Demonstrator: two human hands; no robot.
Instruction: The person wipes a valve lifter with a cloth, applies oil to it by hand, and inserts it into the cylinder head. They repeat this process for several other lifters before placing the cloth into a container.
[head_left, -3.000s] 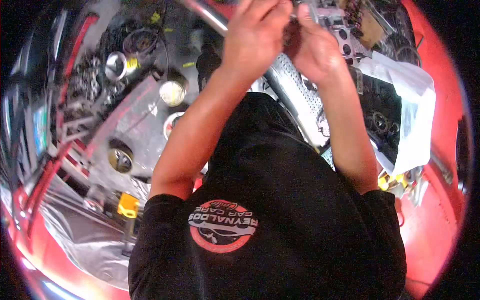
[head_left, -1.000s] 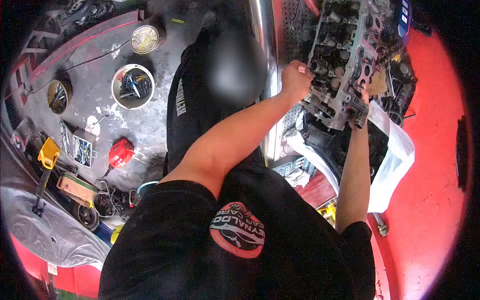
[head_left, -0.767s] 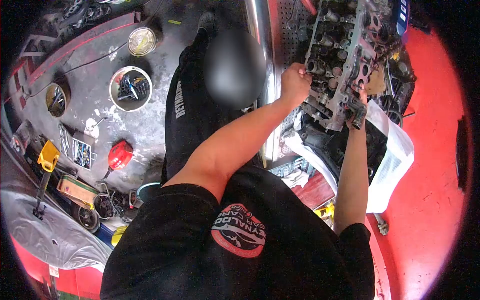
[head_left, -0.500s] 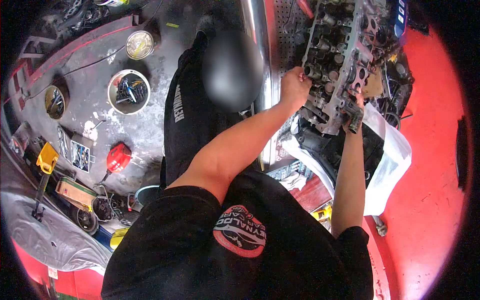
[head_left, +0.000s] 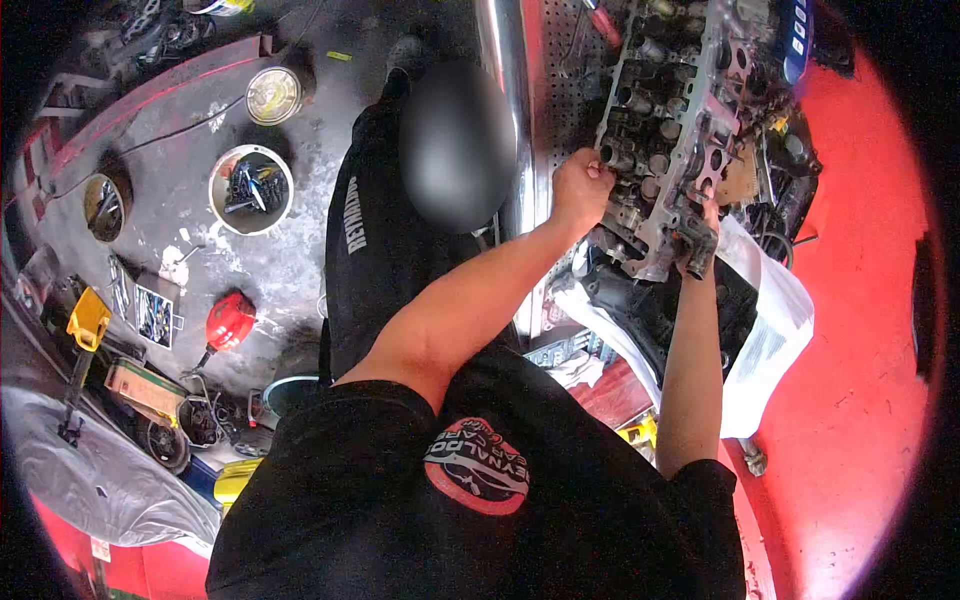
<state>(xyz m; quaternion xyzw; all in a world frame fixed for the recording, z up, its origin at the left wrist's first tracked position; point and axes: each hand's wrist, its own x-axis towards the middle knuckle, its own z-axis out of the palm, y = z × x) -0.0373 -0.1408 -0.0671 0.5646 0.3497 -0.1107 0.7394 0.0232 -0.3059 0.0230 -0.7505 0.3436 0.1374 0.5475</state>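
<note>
A metal engine cylinder head (head_left: 665, 130) with round bores lies tilted at the upper right. My left hand (head_left: 582, 190) is at its left edge, thumb and fingers pinched together beside a round bore; anything between the fingertips is too small to make out. On the other side, my right hand (head_left: 705, 235) holds the lower right end of the head near a pipe-like outlet (head_left: 697, 255), with its fingers partly hidden. Below the head, a dark engine part (head_left: 720, 310) rests on white sheeting (head_left: 770, 330).
On the grey floor (head_left: 330, 110) at left stand a white bucket of tools (head_left: 250, 190), a can (head_left: 273, 95) and a red item (head_left: 231, 320). A black-trousered leg (head_left: 350, 290) and a chrome bar (head_left: 508, 60) are left of the head. Red surface (head_left: 860, 250) lies right.
The view has shifted slightly. The cylinder head and both hands appear a little lower and to the left. My left fingers remain pinched at its edge, and my right hand still holds its end.
</note>
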